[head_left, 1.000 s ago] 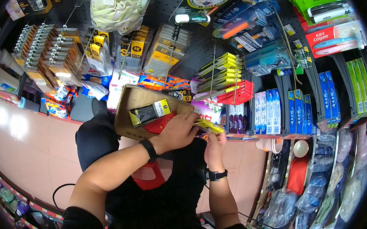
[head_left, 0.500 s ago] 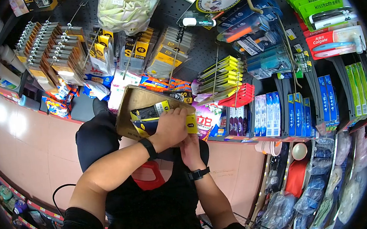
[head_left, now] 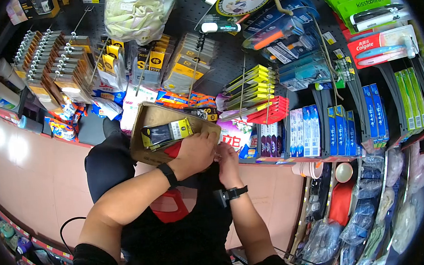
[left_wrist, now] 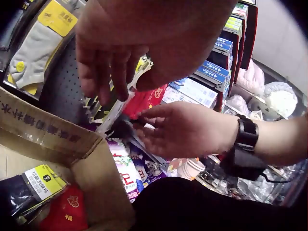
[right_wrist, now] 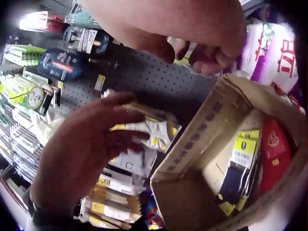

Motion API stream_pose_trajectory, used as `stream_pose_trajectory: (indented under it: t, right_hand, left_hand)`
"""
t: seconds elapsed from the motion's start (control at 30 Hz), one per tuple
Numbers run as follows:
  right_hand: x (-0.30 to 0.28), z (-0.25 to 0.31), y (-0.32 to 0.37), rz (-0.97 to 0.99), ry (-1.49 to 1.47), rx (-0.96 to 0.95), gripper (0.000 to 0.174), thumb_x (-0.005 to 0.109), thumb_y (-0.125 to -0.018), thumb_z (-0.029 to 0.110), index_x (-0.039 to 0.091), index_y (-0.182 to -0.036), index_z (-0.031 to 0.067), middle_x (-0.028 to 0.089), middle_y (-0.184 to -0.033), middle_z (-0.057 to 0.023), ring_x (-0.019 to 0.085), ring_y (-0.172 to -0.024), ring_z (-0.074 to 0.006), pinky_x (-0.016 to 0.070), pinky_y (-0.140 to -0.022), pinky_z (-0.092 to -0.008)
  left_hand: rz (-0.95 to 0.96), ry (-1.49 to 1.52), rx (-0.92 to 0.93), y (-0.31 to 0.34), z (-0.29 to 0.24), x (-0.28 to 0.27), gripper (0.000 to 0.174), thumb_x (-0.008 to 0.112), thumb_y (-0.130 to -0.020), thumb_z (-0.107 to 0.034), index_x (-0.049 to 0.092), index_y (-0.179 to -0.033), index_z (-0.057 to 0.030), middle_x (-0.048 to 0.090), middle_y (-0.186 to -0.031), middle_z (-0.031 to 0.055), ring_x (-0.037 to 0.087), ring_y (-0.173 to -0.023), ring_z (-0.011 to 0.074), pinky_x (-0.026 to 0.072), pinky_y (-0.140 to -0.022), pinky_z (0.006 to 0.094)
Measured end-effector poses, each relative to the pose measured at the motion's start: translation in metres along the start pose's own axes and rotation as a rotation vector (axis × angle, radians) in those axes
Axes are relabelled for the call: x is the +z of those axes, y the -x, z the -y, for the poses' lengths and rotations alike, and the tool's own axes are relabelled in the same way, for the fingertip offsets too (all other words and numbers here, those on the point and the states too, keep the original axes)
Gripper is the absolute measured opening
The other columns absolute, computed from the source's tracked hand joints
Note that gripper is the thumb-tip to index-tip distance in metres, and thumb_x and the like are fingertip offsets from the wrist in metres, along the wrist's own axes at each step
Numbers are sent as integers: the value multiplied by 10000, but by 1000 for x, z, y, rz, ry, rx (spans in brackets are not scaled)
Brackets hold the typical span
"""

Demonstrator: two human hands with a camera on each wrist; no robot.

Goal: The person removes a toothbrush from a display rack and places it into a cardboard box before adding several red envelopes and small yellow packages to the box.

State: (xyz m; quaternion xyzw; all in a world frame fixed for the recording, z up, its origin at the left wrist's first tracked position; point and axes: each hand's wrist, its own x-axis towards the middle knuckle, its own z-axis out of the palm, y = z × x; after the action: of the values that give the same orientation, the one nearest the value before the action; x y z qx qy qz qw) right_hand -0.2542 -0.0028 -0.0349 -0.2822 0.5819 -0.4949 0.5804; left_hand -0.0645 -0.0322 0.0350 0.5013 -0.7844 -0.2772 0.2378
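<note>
My left hand (head_left: 194,151) reaches over the right side of a cardboard box (head_left: 139,150), its fingers loosely bent. The right wrist view shows this left hand (right_wrist: 91,149) with spread fingers and nothing gripped. Beside the box, my right hand (head_left: 228,162) bends its fingers inward. In the left wrist view it pinches a thin plastic packet (left_wrist: 115,113), seen edge-on, close to my left fingertips. Inside the box lie dark socks in yellow-labelled packets (right_wrist: 239,163) and a red packet (right_wrist: 275,159) with gold print. My left hand hides part of the box's right end.
Sock packets (head_left: 187,67) hang on hooks behind the box. Yellow-edged packs (head_left: 255,86) and red packs (head_left: 269,110) hang further right. Detergent bags (head_left: 233,135) and toothpaste boxes (head_left: 304,132) line the shelf. A red stool (head_left: 170,208) shows below my arms.
The yellow-labelled packet moved left from beside the box to over it between both hands, and now shows no more under them. My right hand came left, close to the box.
</note>
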Motion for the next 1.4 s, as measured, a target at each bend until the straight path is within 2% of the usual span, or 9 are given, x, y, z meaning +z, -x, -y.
stream_pose_trajectory:
  t: [0.23, 0.33, 0.4, 0.53, 0.63, 0.8, 1.0, 1.13, 1.4]
  right_hand:
    - [-18, 88, -53, -289, 81, -260, 142, 610, -956, 137, 582, -1090, 96, 606, -967, 14, 556, -894, -88, 452, -805, -275]
    - [-29, 109, -76, -243, 108, -274, 300, 633, -951, 140, 542, -1230, 78, 625, -1109, -33, 572, -990, -119, 456, -851, -291]
    - [-32, 114, -89, -177, 192, -306, 518, 684, -927, 144, 450, -1381, 59, 555, -1326, -95, 553, -1133, -169, 444, -949, -318]
    - [-33, 120, -99, -104, 277, -282, 707, 745, -882, 148, 347, -1460, 61, 435, -1461, -124, 506, -1245, -219, 395, -1051, -336]
    - [-28, 124, -102, -38, 231, -323, 690, 747, -881, 147, 352, -1441, 66, 469, -1429, -118, 512, -1235, -212, 393, -1048, -343]
    - [-35, 118, -108, -44, 196, -353, 498, 736, -883, 133, 462, -1296, 80, 585, -1274, -67, 558, -1149, -173, 420, -998, -333]
    - [-39, 114, -93, -156, 84, -209, 334, 587, -905, 37, 551, -1211, 164, 609, -1104, 15, 573, -967, -106, 489, -823, -306]
    - [-35, 118, -73, -144, 65, -167, 270, 562, -905, 50, 551, -1163, 127, 633, -1084, 4, 580, -962, -108, 489, -910, -365]
    - [-56, 102, -42, -206, -18, -183, 237, 554, -919, 44, 575, -1149, 101, 645, -1076, -15, 585, -965, -116, 469, -936, -363]
  left_hand:
    - [-119, -5, 98, 0, 3, 8, 228, 574, -855, -176, 580, -1022, -22, 661, -830, 167, 677, -743, 353, 547, -622, 455]
    - [-77, -10, 86, 0, 3, 6, 222, 574, -853, -177, 581, -1013, -24, 658, -835, 173, 672, -726, 352, 542, -613, 458]
    - [-99, -11, 100, 0, 4, 6, 210, 575, -854, -183, 580, -995, -29, 658, -814, 170, 668, -695, 354, 536, -590, 459]
    - [-86, -24, 103, -1, 0, 0, 195, 574, -854, -184, 578, -978, -33, 657, -788, 167, 666, -668, 356, 530, -563, 457]
    - [-37, -29, 61, 0, -4, -5, 105, 577, -842, -119, 608, -890, -30, 670, -791, 161, 680, -748, 334, 540, -655, 420]
    - [-97, -21, 120, -1, 2, 3, 154, 568, -855, -172, 582, -944, -47, 660, -772, 166, 670, -662, 346, 532, -559, 447]
    - [-16, -71, 88, 0, -4, 0, 103, 585, -811, -97, 612, -884, -30, 680, -792, 162, 685, -739, 312, 542, -645, 398]
    - [-21, -62, 102, 0, -3, 2, 104, 587, -808, -97, 615, -883, -31, 678, -787, 157, 683, -733, 308, 541, -644, 395]
    - [-30, -32, 134, 0, -1, 4, 115, 585, -813, -104, 626, -889, -28, 667, -799, 151, 681, -744, 309, 539, -653, 420]
